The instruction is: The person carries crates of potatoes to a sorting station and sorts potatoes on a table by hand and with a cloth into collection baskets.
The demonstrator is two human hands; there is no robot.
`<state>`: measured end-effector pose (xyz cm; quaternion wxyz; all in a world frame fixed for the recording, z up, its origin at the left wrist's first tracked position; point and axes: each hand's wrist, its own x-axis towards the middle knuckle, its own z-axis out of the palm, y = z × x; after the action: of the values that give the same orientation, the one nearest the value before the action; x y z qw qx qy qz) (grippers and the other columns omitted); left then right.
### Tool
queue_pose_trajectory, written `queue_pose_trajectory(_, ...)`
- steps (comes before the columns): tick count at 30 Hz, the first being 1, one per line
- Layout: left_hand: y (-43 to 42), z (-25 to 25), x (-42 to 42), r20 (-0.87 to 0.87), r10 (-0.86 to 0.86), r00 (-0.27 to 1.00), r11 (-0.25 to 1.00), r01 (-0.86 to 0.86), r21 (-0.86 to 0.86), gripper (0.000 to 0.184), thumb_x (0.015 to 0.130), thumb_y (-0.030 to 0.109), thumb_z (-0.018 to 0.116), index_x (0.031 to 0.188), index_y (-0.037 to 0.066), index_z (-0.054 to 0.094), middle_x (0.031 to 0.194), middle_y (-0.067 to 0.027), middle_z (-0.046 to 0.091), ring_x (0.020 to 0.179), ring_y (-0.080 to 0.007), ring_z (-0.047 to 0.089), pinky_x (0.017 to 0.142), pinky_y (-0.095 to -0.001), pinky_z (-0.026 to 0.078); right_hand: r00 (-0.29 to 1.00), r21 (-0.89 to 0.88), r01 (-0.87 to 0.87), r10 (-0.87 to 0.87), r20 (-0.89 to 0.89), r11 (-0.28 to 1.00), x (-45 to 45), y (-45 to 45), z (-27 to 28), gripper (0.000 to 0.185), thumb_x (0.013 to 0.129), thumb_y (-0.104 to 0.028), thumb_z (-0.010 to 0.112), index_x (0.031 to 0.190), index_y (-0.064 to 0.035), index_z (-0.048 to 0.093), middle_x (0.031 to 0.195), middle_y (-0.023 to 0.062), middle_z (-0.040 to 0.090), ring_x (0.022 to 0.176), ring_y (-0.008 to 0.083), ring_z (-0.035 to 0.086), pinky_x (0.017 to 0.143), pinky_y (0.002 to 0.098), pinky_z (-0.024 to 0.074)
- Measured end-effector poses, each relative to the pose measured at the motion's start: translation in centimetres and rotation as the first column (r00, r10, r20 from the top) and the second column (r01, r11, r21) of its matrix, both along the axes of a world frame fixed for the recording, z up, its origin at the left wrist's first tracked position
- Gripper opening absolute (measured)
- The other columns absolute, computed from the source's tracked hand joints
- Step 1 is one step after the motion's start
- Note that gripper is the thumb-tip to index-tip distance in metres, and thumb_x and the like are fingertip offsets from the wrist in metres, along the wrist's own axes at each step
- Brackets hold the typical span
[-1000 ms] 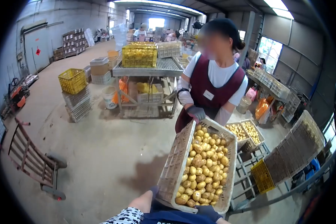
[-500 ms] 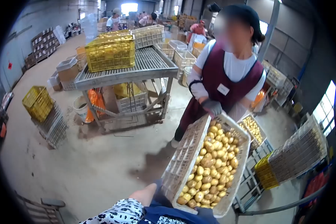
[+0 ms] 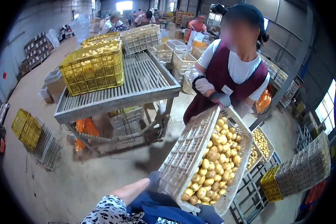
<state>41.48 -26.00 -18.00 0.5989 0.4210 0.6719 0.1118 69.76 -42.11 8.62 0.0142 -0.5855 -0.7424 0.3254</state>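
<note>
The white crate (image 3: 188, 149) tilts — full of yellow-brown potatoes (image 3: 214, 164).

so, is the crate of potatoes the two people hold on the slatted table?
No, the held crate tilts beside the slatted table, held by the wearer's left hand, right hand and a co-worker's hand.

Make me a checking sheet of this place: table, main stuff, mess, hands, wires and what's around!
Surface: slatted table bears yellow crates and a pale crate.
Job's things: held crate, tilted, with potatoes inside.
Clutter: orange bag under the slatted table; crate stack on the floor.
Hands: left hand and right hand grip the held crate's near end.
Cables: nothing seen.
Surroundings: co-worker gripping the far end; people behind; window at right.
</note>
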Motion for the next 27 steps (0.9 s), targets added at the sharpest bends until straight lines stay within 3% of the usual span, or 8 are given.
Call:
queue_pose_trajectory(1,1.6,2.6,-0.4,0.020,0.000,1.000,1.000,0.000,0.011,0.032,0.084,0.029,0.048,0.092,0.002,0.064,0.089,-0.0159,0.064,0.078,-0.0250,0.058,0.070,-0.0398,0.044,0.987,-0.206,0.082,-0.050,0.152,0.975,1.8,1.7,-3.4,0.038,0.078,-0.038,0.059,0.110,-0.0187,0.064,0.088,0.0122,0.068,0.083,0.0287,0.066,0.076,0.0367,0.0508)
queue_pose_trajectory(6,6.2,15.2,-2.1,0.291,0.091,0.952,0.995,-0.075,-0.066,0.032,0.090,0.033,0.045,0.099,0.007,0.060,0.089,-0.0047,0.057,0.076,-0.0129,0.045,0.067,-0.0290,0.039,0.988,-0.153,0.148,-0.152,-0.016,0.977,-2.1,8.2,9.0,0.051,0.076,-0.057,0.066,0.097,-0.0106,0.067,0.075,0.0116,0.068,0.070,0.0249,0.066,0.066,0.0335,0.0510)
queue_pose_trajectory(13,16.4,30.3,-7.8,0.493,-0.002,0.870,1.000,-0.011,0.023,0.051,0.098,0.045,0.036,0.132,0.008,0.048,0.115,-0.0030,0.056,0.099,-0.0126,0.050,0.085,-0.0289,0.041,0.981,-0.153,0.189,-0.179,0.077,0.970,-9.4,20.6,24.2,0.033,0.082,-0.044,0.065,0.094,-0.0130,0.065,0.059,0.0061,0.063,0.054,0.0202,0.065,0.057,0.0319,0.0517)
queue_pose_trajectory(18,28.8,29.0,-14.8,0.648,-0.138,0.749,0.943,-0.101,0.318,0.059,0.100,0.045,0.033,0.137,0.000,0.040,0.136,-0.0071,0.048,0.122,-0.0150,0.044,0.106,-0.0280,0.030,0.991,0.062,0.115,-0.119,0.066,0.991,-16.5,33.7,28.6,0.038,0.086,-0.042,0.061,0.101,-0.0069,0.062,0.074,0.0094,0.066,0.067,0.0170,0.066,0.061,0.0292,0.0501)
queue_pose_trajectory(22,36.9,31.5,-22.9,0.545,0.054,0.837,0.816,-0.351,0.458,0.048,0.098,0.039,0.043,0.129,0.004,0.051,0.119,-0.0071,0.060,0.109,-0.0170,0.054,0.095,-0.0299,0.039,0.991,-0.238,-0.020,-0.011,-0.131,0.971,-25.9,46.8,29.3,0.054,0.091,-0.058,0.048,0.094,-0.0058,0.062,0.070,0.0001,0.059,0.063,0.0078,0.054,0.056,0.0231,0.0435)
queue_pose_trajectory(23,38.8,30.1,-25.1,0.239,0.098,0.966,0.498,-0.256,0.828,0.039,0.096,0.028,0.049,0.126,0.002,0.053,0.108,-0.0072,0.063,0.099,-0.0190,0.058,0.088,-0.0305,0.043,0.981,-0.299,-0.174,0.138,-0.136,0.938,-27.9,51.5,26.3,0.057,0.090,-0.059,0.046,0.093,-0.0045,0.061,0.072,0.0018,0.059,0.063,0.0110,0.056,0.056,0.0263,0.0448)
queue_pose_trajectory(25,38.5,33.6,-26.4,0.570,0.173,0.803,0.205,-0.596,0.777,0.036,0.094,0.018,0.050,0.126,0.001,0.052,0.116,-0.0133,0.061,0.103,-0.0208,0.059,0.094,-0.0310,0.043,0.883,0.060,-0.460,0.464,-0.072,0.886,-34.3,59.5,20.6,0.061,0.091,-0.059,0.043,0.093,-0.0014,0.062,0.077,0.0102,0.064,0.072,0.0206,0.060,0.068,0.0340,0.0477)
queue_pose_trajectory(27,35.8,34.2,-27.9,0.623,0.095,0.776,0.005,-0.626,0.779,0.036,0.094,0.014,0.048,0.127,0.001,0.051,0.120,-0.0150,0.060,0.104,-0.0194,0.059,0.099,-0.0320,0.039,0.886,-0.353,-0.436,0.324,-0.333,0.828,-41.0,68.9,17.9,0.051,0.095,-0.048,0.038,0.101,-0.0024,0.061,0.090,0.0131,0.065,0.077,0.0195,0.061,0.073,0.0339,0.0473)
